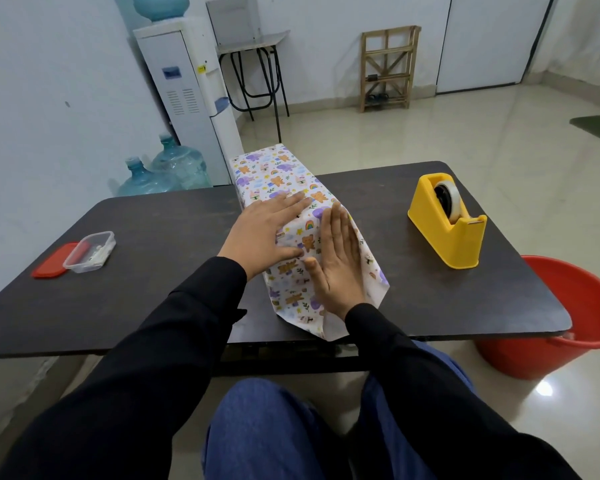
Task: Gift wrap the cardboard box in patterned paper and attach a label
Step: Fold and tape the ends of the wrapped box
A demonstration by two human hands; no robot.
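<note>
Paper: patterned paper (284, 188) covered the cardboard box at frame centre, on the dark table (153, 244).
Left hand (264, 233): flat, fingers extended, gripping nothing; I pinned the overlap.
Right hand (336, 261): flat, likewise, pressing the near flap closed.
Tape dispenser (447, 220): right of centre, within reach for sealing.
Label: not visible.

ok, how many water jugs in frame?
3. One sits upside down on the water dispenser, top left. Two stand on the floor left of the dispenser, beyond the table's far edge: one nearer, one behind. The table may hide more.
</note>
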